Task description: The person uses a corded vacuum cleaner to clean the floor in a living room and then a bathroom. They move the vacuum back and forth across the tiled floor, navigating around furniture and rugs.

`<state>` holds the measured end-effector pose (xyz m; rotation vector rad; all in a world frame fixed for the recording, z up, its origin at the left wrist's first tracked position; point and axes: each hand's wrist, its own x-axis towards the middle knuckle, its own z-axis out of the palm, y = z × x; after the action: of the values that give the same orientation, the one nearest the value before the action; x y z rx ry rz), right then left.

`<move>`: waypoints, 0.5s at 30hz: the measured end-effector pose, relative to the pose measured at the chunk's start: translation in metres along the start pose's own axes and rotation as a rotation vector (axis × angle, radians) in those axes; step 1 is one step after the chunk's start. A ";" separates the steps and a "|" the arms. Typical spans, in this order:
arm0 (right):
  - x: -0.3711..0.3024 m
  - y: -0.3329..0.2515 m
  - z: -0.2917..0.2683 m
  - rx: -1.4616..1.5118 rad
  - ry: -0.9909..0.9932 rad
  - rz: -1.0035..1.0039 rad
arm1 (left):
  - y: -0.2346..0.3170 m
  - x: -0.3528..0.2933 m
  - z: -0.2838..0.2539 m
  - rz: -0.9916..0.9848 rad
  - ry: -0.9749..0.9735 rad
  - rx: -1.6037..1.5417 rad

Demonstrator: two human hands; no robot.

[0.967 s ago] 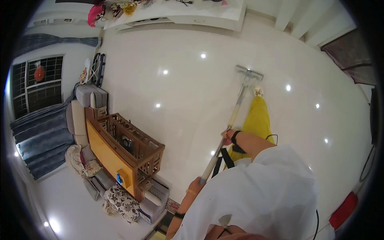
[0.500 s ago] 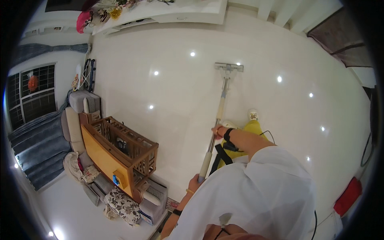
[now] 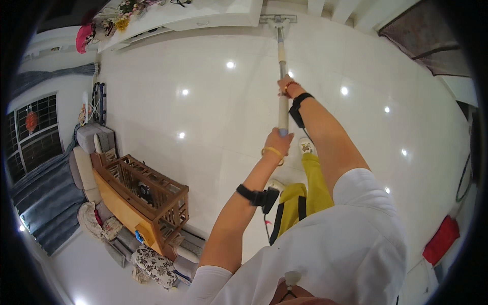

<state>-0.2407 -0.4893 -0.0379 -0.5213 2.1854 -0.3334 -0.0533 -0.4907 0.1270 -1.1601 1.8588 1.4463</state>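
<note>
left fingers (image 3: 276, 135) round mop handle (image 3: 283, 112) | right fingers (image 3: 282, 84) farther along | mop head (image 3: 278, 20) beside white cabinet (image 3: 218, 21)

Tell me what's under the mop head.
Pale, glossy floor shows around the mop head, next to the end of the white cabinet, so the same floor probably runs beneath. The patch directly under the head, and its underside, are covered and cannot be seen.

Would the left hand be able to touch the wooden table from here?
Probably not as things stand: the left hand is closed around the near end of the mop handle, and the wooden table stands off to the left, with floor between them.
</note>
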 end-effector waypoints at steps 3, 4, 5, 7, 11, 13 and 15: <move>-0.007 0.035 -0.006 0.846 0.090 0.458 | -0.015 0.023 0.036 0.011 -0.061 0.037; -0.017 0.046 0.002 0.884 0.105 0.480 | -0.027 0.027 0.047 0.001 -0.081 0.028; -0.031 0.056 0.016 0.896 0.112 0.460 | -0.045 0.023 0.056 0.106 -0.071 0.197; -0.064 0.073 0.052 0.941 0.081 0.470 | -0.089 -0.003 0.074 0.197 -0.046 0.329; -0.147 0.080 0.150 0.918 0.081 0.483 | -0.183 -0.079 0.070 0.128 -0.151 0.421; -0.187 0.065 0.208 1.166 0.002 0.589 | -0.232 -0.123 0.051 0.091 -0.176 0.465; -0.226 0.047 0.269 1.283 -0.100 0.709 | -0.283 -0.168 0.024 0.036 -0.182 0.513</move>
<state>0.0864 -0.3562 -0.0670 0.8841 1.4821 -1.1126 0.2713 -0.4344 0.1099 -0.7233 1.9643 0.9651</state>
